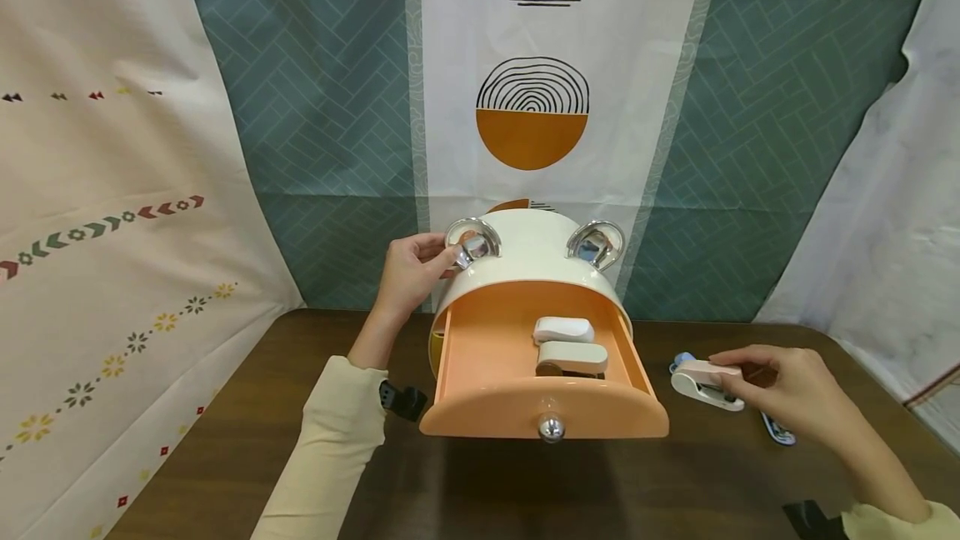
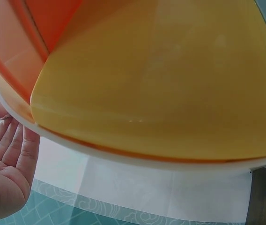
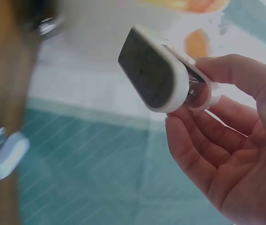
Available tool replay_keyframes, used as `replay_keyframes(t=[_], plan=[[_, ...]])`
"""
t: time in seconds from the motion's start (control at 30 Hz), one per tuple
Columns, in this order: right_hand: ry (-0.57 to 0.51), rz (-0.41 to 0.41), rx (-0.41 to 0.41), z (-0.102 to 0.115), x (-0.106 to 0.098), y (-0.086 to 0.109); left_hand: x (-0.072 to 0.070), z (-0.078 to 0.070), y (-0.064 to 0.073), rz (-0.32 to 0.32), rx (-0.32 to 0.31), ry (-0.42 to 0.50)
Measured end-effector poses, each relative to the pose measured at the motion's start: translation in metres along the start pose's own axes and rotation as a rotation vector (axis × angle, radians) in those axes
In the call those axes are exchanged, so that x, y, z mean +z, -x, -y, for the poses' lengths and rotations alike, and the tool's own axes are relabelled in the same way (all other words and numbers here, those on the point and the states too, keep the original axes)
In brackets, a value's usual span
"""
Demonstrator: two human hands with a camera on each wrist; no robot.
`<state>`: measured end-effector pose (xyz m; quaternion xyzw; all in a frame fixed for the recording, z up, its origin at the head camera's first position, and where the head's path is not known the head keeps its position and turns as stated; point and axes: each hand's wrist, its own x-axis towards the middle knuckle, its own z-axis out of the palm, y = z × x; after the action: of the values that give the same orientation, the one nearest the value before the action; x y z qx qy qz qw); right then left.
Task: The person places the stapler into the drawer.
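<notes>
A rounded storage box with a white top, two silver ring-shaped ears and a yellow side stands on the table. Its peach drawer is pulled out and holds two small white staplers, one behind the other. With thumb and fingers, my left hand grips the box's upper left edge by the silver ear. To the right of the drawer, my right hand pinches a small white stapler, whose dark underside shows in the right wrist view.
Behind the held stapler a blue object lies on the table, and a shiny flat piece lies beneath my right hand. A silver knob juts from the drawer front. Patterned cloth hangs behind the brown table.
</notes>
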<state>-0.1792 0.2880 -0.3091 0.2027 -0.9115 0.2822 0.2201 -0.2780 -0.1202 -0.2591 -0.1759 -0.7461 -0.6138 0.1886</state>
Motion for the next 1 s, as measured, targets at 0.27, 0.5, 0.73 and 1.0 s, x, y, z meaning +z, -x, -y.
replay_keyframes(t=[0.27, 0.5, 0.73, 1.0], plan=[[-0.101, -0.188, -0.170, 0.046, -0.015, -0.001, 0.001, 0.000, 0.000, 0.003, -0.004, -0.002], [-0.215, -0.270, -0.253, 0.086, -0.018, -0.009, 0.000, 0.001, 0.000, 0.001, -0.003, 0.009], [-0.443, -0.326, -0.392, 0.119, -0.001, -0.022, 0.000, 0.000, 0.000, 0.008, -0.004, 0.001], [-0.479, -0.271, -0.386, 0.156, 0.023, -0.038, 0.000, 0.002, 0.000, 0.007, 0.001, 0.007]])
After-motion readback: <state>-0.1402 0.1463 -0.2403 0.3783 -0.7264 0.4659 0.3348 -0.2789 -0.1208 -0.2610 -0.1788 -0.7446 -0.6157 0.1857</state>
